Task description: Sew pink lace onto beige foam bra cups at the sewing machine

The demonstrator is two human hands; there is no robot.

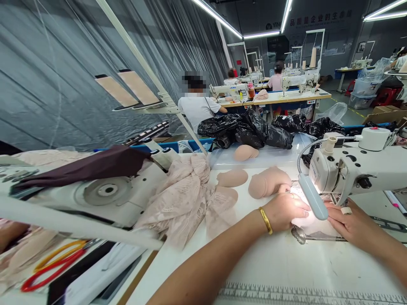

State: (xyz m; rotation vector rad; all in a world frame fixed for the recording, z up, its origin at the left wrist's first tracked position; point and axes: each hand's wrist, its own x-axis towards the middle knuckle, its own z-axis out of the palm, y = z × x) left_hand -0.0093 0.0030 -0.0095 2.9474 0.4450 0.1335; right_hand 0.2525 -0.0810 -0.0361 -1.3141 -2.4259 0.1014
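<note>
Left hand (288, 209) knuckles-up on the cloth (310, 226), fingers bent down onto it, a gold bangle (266, 220) at the wrist; hard to tell whether pinching the cloth or only pressing it. Right hand (349, 222) opposite, laid flat and open, fingertips on the same cloth, gripping nothing. Cloth pale, washed out under the lamp (313, 197), flat on the table (280, 262) between both hands, beneath the head of the sewing machine (359, 167). Just behind the left hand, a foam cup (267, 183); two more cups (232, 178) farther back and left. Left of these, a heap of pink lace (184, 199); beyond it a second machine (104, 192) with dark fabric (89, 166) draped over it. Near the left edge, scissors (47, 267) with red and yellow handles. Along the near table edge, a printed ruler (302, 294). Behind the table, black bags (248, 127); farther back, other people (197, 108) seated at machines.
</note>
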